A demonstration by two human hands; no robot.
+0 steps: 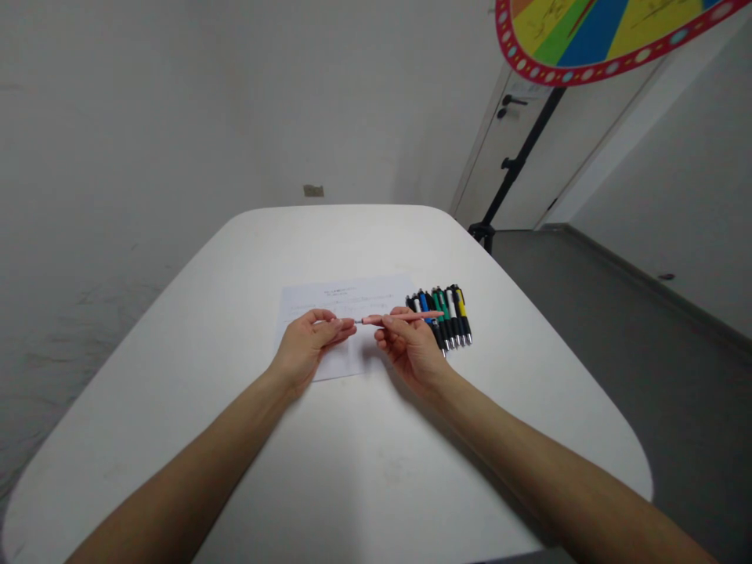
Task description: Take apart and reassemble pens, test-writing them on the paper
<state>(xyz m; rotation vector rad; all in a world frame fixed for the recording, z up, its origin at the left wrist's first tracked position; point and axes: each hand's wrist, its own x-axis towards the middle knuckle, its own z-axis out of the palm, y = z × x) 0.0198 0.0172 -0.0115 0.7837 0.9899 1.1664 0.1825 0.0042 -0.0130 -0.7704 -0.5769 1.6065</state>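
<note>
A slim pink pen [432, 315] lies level between my two hands, above a printed sheet of paper [346, 366]. My right hand [416, 348] pinches its barrel between thumb and fingers. At the pen's left end, where a short silvery piece shows, the thumb and fingertips of my left hand [309, 342] close on it. Whether that silvery piece is joined to the barrel is too small to tell. Just beyond my right hand is a row of pens [451, 317] with black grips and blue, green, white and yellow barrels, partly hidden by that hand.
The white table [235, 258] has rounded corners and stands near a scuffed grey wall [176, 102]. To the back right, a colourful prize wheel [593, 39] on a black stand [522, 153] rises in front of a door [499, 141].
</note>
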